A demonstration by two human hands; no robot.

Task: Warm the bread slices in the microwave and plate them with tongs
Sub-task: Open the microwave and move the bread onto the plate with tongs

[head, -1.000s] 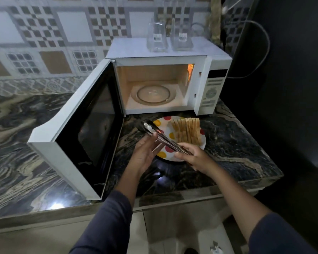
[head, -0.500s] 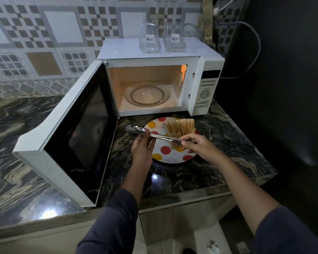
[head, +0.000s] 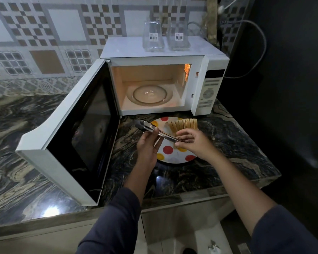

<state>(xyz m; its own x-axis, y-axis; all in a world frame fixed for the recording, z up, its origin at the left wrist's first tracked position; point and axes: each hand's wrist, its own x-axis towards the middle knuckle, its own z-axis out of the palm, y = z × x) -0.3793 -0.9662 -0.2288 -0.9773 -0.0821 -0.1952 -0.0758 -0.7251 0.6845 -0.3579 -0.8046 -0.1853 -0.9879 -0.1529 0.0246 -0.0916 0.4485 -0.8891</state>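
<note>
Shiny metal tongs point(head: 151, 128), glossy marble counter point(head: 228, 143)

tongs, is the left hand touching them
Touching. The head view shows the left hand gripping the tongs at mid-length; the right hand pinches their handle end.

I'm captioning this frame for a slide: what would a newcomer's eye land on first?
The white microwave stands open at centre, cavity lit orange, door swung wide to the left. Before it, the left hand and right hand hold tongs over a dotted plate with bread slices at its far edge.
</note>
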